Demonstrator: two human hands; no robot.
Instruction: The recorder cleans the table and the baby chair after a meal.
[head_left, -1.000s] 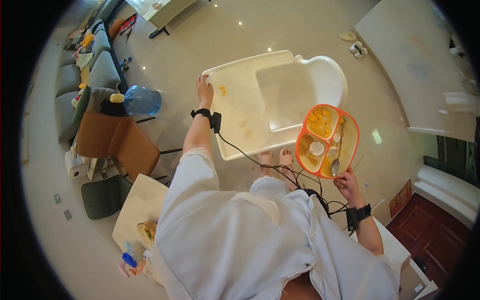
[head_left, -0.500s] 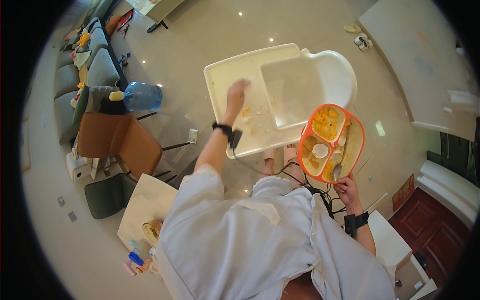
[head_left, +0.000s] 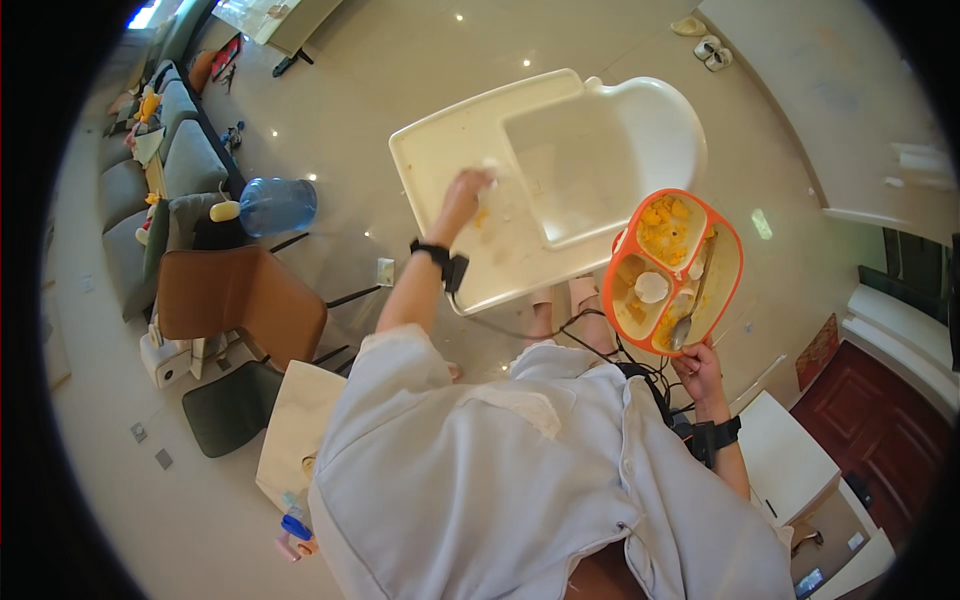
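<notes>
Your hands work well apart. Right hand [head_left: 700, 372] clamped on the near rim of the orange-edged divided plate [head_left: 721, 283]; plate extends forward from your grip, food and a spoon [head_left: 681, 332] in it. From your left hand [head_left: 464, 198], plate sits well off to the right. Left fingers closed on a white wad [head_left: 489, 170], blurred, over the white tray [head_left: 440, 160], near yellow scraps [head_left: 482, 217].

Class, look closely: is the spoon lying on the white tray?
No, the spoon lies in the orange-rimmed divided plate, which the right hand grips by its near edge.
</notes>
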